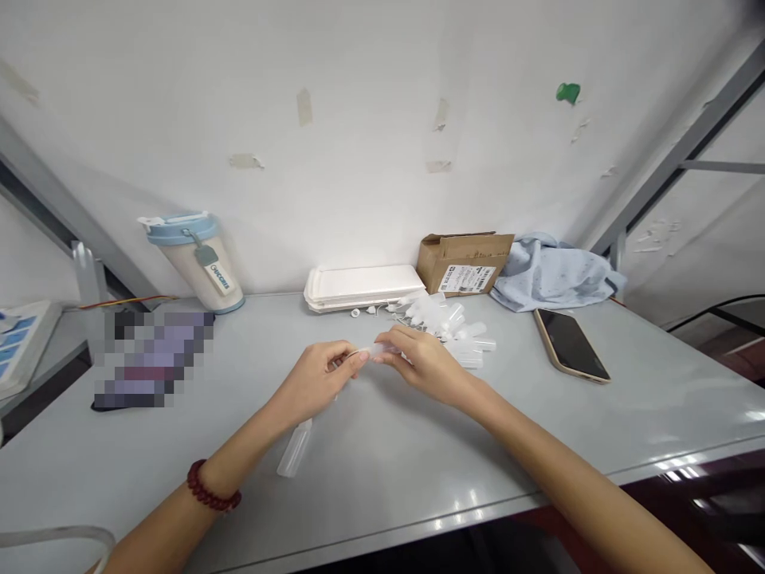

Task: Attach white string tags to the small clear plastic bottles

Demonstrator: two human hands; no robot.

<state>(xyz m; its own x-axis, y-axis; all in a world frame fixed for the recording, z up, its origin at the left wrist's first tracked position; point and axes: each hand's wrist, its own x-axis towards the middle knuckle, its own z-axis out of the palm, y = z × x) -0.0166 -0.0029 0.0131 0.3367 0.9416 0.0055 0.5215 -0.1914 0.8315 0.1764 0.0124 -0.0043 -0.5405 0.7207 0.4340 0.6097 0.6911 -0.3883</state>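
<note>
My left hand [319, 376] is closed in a pinch on a thin white strap-like piece, mostly hidden by the fingers. Between both hands a small translucent plastic tube [375, 349] points toward the left fingertips, and my right hand [421, 359] is pinched around it. The fingertips nearly meet over the table. Below my left wrist another translucent tube [295, 450] lies on the tabletop. Behind my right hand is a loose pile of similar clear tubes [472, 351]. Several small white caps [356, 313] with thin straps lie by the pile.
White lidded trays [367, 285] and a cardboard box [463, 263] stand against the wall, with a light blue cloth [550, 271] beside them. A phone [572, 344] lies on the grey table [388, 470] at right. At left are a tumbler [200, 267] and a blurred-out item [155, 355].
</note>
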